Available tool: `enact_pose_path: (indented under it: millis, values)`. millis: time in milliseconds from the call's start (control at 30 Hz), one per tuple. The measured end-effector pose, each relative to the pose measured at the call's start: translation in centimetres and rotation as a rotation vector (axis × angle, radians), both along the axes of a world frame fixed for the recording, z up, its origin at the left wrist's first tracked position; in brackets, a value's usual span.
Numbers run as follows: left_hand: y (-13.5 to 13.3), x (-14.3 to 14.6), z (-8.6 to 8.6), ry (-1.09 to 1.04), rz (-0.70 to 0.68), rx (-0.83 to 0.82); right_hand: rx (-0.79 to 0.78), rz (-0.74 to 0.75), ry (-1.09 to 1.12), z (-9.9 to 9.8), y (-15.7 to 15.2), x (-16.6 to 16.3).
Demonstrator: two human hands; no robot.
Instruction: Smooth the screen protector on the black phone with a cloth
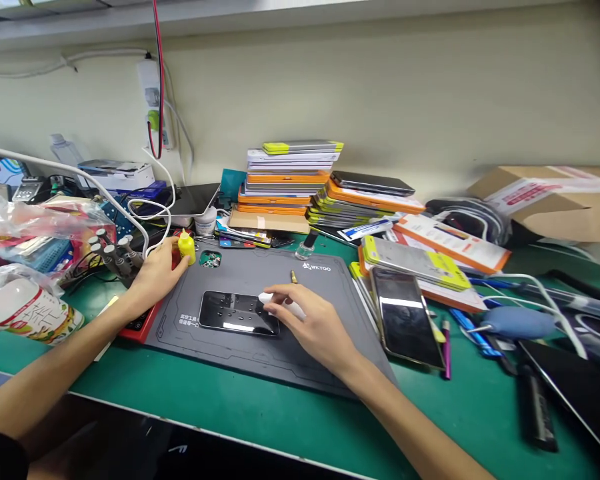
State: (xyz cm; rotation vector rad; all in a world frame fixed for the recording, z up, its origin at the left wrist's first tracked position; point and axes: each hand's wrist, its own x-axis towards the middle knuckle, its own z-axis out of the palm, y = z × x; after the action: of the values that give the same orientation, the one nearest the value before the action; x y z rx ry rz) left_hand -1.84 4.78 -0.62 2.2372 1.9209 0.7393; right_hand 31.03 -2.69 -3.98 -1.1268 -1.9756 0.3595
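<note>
A smartphone with a dark screen lies flat on the grey work mat, and several small drops or specks dot its glass. My right hand is over the phone's right end, thumb and fingers pinched on a small white piece, perhaps a wipe or pad. At the mat's back left corner, my left hand has its fingers closed around a small yellow bottle, which stands upright. A brass-coloured tip rests on the mat behind my right hand.
Stacked boxes line the wall. Right of the mat are another phone, a purple pen and a blue air blower. A small glass bottle sits at the mat's back edge. Screwdrivers and a tea bottle stand left.
</note>
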Motion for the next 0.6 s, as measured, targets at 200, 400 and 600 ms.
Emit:
enact_pose_path:
  millis: [200, 400, 600]
  values:
    - [0.0, 0.3, 0.4, 0.105, 0.024, -0.011, 0.088, -0.076, -0.075, 0.4, 0.3, 1.4]
    - [-1.1, 0.4, 2.0, 0.256, 0.018, -0.093, 0.161, 0.091, -0.276, 0.4, 0.3, 2.0]
    - [-5.8, 1.9, 2.7, 0.380, -0.031, -0.049, 0.248, 0.206, -0.357, 0.7, 0.3, 1.7]
